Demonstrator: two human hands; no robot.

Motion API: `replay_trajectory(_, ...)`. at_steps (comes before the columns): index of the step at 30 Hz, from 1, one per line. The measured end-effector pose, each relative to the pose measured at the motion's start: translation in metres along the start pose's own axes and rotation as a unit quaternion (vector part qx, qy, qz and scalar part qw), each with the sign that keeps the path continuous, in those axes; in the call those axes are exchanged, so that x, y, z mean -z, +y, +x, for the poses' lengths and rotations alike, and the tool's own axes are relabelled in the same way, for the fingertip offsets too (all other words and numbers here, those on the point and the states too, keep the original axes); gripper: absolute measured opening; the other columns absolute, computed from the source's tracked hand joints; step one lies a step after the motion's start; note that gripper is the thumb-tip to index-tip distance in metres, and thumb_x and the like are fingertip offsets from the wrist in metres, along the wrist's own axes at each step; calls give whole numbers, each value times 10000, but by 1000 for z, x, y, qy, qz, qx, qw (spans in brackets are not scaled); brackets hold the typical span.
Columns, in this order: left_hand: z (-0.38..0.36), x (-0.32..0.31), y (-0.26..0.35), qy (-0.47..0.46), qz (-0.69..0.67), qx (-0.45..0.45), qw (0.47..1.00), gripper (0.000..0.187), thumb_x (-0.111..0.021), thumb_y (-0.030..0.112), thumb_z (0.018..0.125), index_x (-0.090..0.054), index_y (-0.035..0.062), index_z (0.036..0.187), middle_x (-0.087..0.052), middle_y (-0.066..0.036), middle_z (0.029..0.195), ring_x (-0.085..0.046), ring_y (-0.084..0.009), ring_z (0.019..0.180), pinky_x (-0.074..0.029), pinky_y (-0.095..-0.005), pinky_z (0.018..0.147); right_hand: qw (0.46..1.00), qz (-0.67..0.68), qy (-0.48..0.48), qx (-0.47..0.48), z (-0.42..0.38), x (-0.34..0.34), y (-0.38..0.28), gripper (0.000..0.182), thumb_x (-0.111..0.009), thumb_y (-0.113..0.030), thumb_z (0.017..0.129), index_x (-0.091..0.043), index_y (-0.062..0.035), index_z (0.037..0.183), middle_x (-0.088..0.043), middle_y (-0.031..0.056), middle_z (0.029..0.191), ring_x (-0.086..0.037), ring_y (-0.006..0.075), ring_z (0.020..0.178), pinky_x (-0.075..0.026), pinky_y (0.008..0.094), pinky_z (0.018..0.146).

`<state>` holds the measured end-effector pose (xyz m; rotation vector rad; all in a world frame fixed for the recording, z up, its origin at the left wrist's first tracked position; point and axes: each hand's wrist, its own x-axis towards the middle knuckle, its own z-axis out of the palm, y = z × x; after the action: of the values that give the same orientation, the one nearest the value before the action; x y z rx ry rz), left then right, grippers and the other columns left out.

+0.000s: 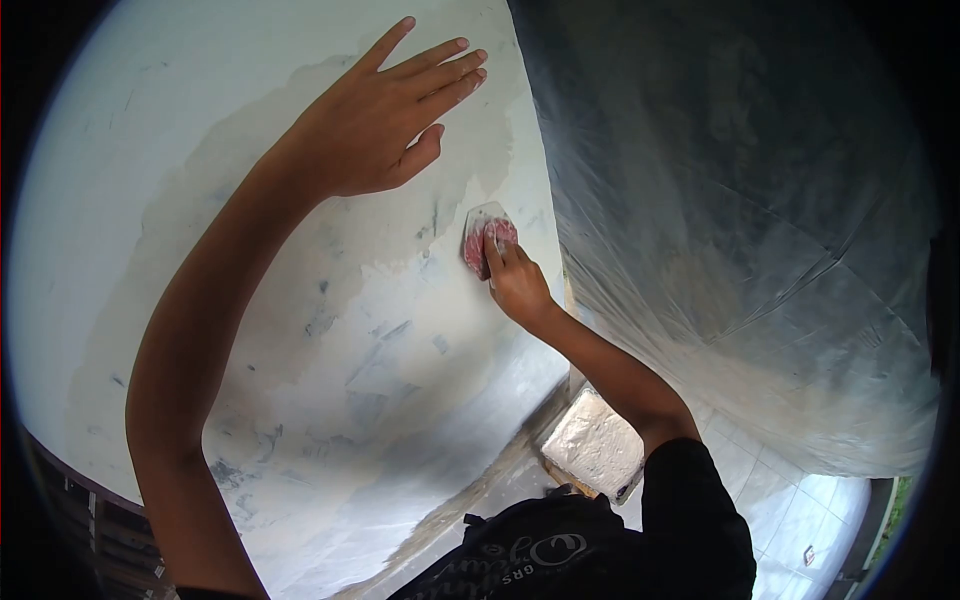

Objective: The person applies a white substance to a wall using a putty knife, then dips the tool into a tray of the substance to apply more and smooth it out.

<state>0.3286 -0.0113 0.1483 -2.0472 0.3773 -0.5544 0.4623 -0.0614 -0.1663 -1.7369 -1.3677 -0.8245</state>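
Observation:
Flat against the upper part of the pale, patchy wall [300, 400], my left hand [400, 110] has its fingers spread and holds nothing. Lower and to the right, my right hand [520, 285] grips a small scraper [489, 225], reddish with a whitish smeared blade, close to the wall's right edge. The scraper's face is against or very near the wall; exact contact cannot be told. Damp-looking beige areas and grey-blue marks cover the wall around both hands.
Translucent plastic sheeting [740, 240] hangs right of the wall. Below my right arm, a squarish container [595, 442] holds whitish material. Light floor tiles [790, 510] show at the lower right, with a small object [809, 554] on them.

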Motion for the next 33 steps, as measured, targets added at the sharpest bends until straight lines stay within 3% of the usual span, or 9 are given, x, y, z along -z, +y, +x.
replay_trajectory(4, -2, -5, -1, 2, -4, 7, 1000, 573, -496, 78, 861, -418, 84, 1429, -394, -49, 1507, -306, -202, 1425, -126, -494, 1206, 996, 58, -26, -70, -14, 20, 3, 739, -701, 9, 642, -462, 38, 1340, -600, 240, 918, -624, 369, 835, -552, 416, 721)
replay_trajectory(6, -1, -7, -1, 6, 13, 1, 1000, 568, -494, 83, 862, -422, 77, 1425, -401, -51, 1502, -308, -201, 1424, -123, -492, 1206, 992, 56, 97, -51, 15, 31, 8, 717, -701, 25, 633, -494, 30, 1319, -598, 235, 845, -608, 385, 755, -529, 430, 711)
replay_trajectory(8, 0, -9, -1, 10, 8, 1, 1000, 565, -496, 89, 863, -424, 77, 1424, -404, -50, 1501, -308, -199, 1424, -122, -490, 1206, 986, 70, 141, -61, 55, 46, 11, 691, -686, 35, 639, -512, 25, 1307, -590, 228, 827, -605, 389, 749, -516, 435, 698)
replay_trajectory(12, 3, -13, -1, 14, 12, 1, 1000, 552, -498, 110, 875, -429, 77, 1422, -410, -49, 1497, -311, -194, 1423, -115, -482, 1208, 993, -2, 111, -45, 105, 54, 12, 647, -648, 48, 662, -522, 23, 1297, -598, 227, 883, -626, 364, 790, -544, 438, 712)
replay_trajectory(17, -3, -15, 1, -10, 17, 9, 1000, 535, -491, 127, 891, -432, 72, 1420, -402, -50, 1502, -293, -191, 1431, -113, -474, 1210, 995, -38, 77, -44, 33, 5, 16, 679, -707, 29, 637, -528, 3, 1291, -614, 177, 836, -621, 352, 761, -541, 428, 687)
replay_trajectory(19, -7, -21, 4, -27, 24, 11, 999, 528, -490, 132, 894, -437, 69, 1416, -400, -52, 1504, -286, -191, 1434, -114, -473, 1210, 995, 7, 3, -98, 4, 10, 13, 686, -717, 23, 630, -538, -11, 1291, -619, 179, 841, -633, 353, 757, -544, 421, 679)
replay_trajectory(23, -9, -30, 4, -30, 9, 5, 1000, 516, -505, 132, 888, -460, 55, 1396, -405, -60, 1499, -279, -196, 1436, -122, -478, 1207, 987, 26, 143, -74, 43, 31, 18, 669, -721, 29, 626, -556, -14, 1274, -635, 192, 870, -640, 355, 731, -543, 415, 671)
replay_trajectory(29, -2, -29, 7, -27, -5, 2, 1000, 517, -521, 125, 877, -469, 44, 1386, -420, -67, 1487, -289, -203, 1432, -130, -483, 1204, 989, -2, 128, -78, 101, 28, 18, 720, -700, 31, 622, -514, -27, 1315, -619, 193, 898, -641, 351, 787, -550, 419, 684)
replay_trajectory(33, -8, -27, 9, -27, -6, 4, 1000, 514, -516, 126, 881, -469, 46, 1386, -426, -69, 1483, -297, -205, 1429, -130, -481, 1204, 989, -9, 109, -101, 34, 1, 21, 707, -717, 35, 618, -533, -22, 1298, -629, 198, 857, -636, 361, 744, -539, 424, 675)
